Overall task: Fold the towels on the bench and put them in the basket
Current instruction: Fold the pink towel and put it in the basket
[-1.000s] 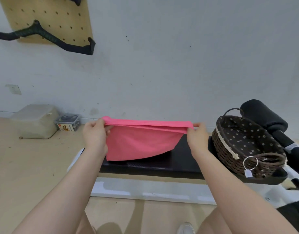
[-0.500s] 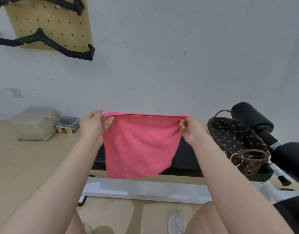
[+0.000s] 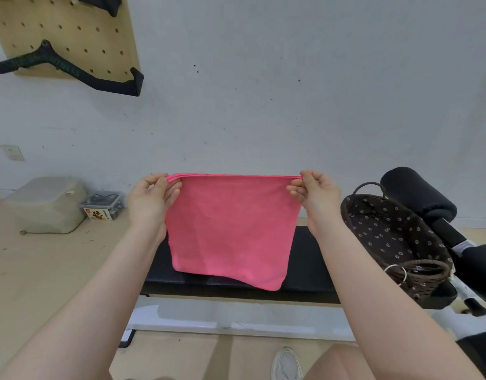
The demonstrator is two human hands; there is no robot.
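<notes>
Pink towel [image 3: 232,229] between raised hands [image 3: 151,202]

My arms are bare to the lower edge of the frame, no sleeves, my knees bare too, and one white shoe [image 3: 287,364] shows at bottom centre.

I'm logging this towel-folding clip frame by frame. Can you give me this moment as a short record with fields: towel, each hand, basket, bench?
towel: pink towel, doubled over, hanging in the air from its top edge, above the bench
left hand: left hand pinches the top left corner
right hand: right hand pinches the top right corner
basket: dark wicker basket with dotted lining, on the bench's right end, no towel visible inside
bench: black padded bench, no other towel visible on it
step: folding under way, towel not yet in the basket
</notes>
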